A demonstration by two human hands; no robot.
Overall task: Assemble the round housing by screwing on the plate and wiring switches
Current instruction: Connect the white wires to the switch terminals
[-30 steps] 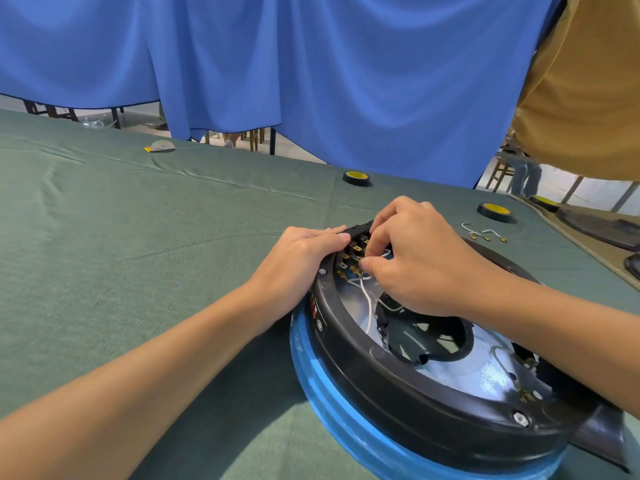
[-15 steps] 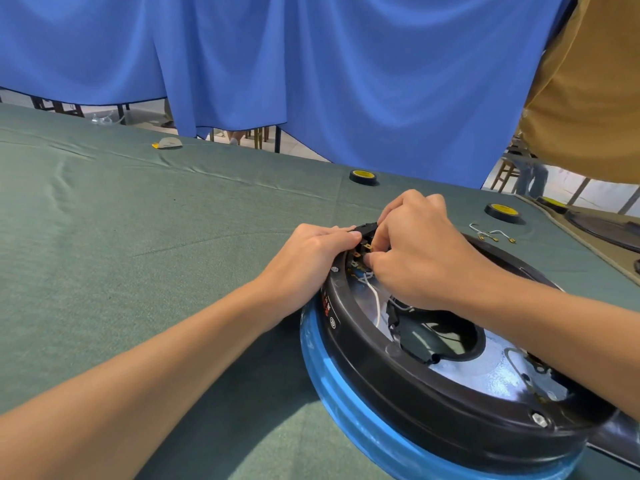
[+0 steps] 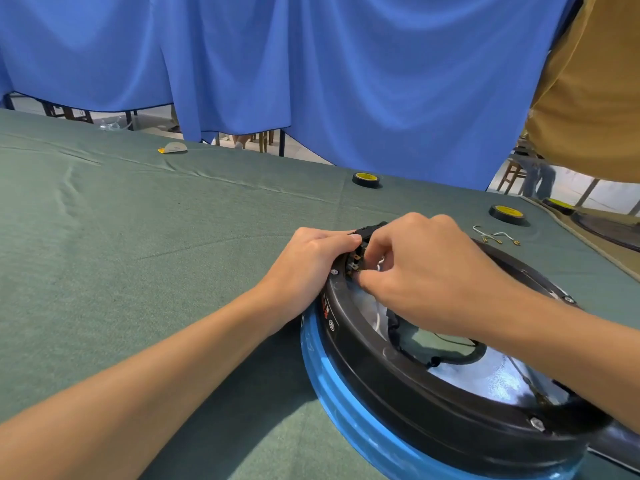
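The round housing, black with a blue band below, lies on the green table at lower right. A shiny metal plate with a dark-rimmed opening sits inside it. On the housing's far-left rim is the switch block with brass terminals. My left hand grips the rim beside the switches, fingers curled over the edge. My right hand reaches in from the right and pinches a white wire end at the terminals; the wire's tip is hidden by my fingers.
Two spare white wires with brass ends lie beyond the housing. Two black-and-yellow tape rolls sit farther back. A blue curtain hangs behind the green tablecloth. A person in a mustard shirt stands at upper right.
My view has shifted slightly, so the housing sits lower right. My right hand has pushed closer into the switch terminals. My left hand keeps its hold on the rim.
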